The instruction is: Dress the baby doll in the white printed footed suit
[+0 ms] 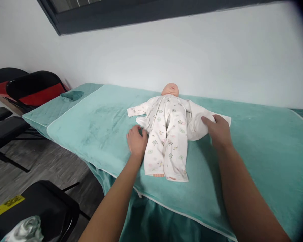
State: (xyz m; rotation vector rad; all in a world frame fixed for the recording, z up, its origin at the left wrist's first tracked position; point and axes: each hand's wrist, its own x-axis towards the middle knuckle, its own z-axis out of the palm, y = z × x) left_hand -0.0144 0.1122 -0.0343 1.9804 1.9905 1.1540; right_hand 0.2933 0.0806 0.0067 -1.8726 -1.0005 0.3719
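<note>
White flap [196, 126] partly behind right hand [219, 131]

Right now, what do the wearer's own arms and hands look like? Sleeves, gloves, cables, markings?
The left hand and right hand are ungloved. The left forearm and right forearm are bare, with no sleeve in view up to the picture's edge. No watch, bracelet, cable or clear marking shows on either; finer details are too small to tell.
</note>
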